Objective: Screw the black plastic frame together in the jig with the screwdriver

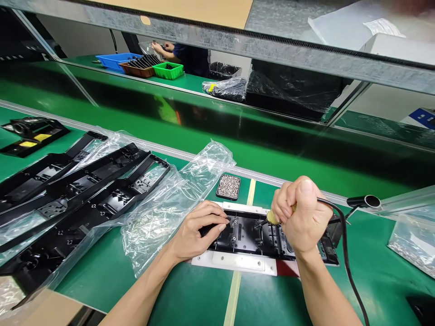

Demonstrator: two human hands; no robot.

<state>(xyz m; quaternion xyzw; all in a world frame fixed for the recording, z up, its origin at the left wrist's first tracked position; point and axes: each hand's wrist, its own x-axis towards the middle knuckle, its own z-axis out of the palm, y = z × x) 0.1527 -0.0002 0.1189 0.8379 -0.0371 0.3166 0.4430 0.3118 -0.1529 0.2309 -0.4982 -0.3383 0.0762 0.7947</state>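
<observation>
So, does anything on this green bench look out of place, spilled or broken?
Nothing looks spilled or broken: the small silvery metal pieces sit inside their square black tray. The untidiest spot is the crumpled clear plastic sheeting beside the left hand, bunched around the long glossy black frames, though it may just be wrapping.

The workbench [275, 299] is green, its tape [232, 294] pale yellow; the near housing [246, 235] is black. The far-left bins [170, 74] are blue, brown and green.

Before me, green worktop [190, 299] | galvanised shelf rail [204, 34] slanting above | glossy green strip [210, 140] beyond, streaked with dark reflections | farther green bench [193, 82] | pale grey wall [84, 38] at back | bright light
</observation>
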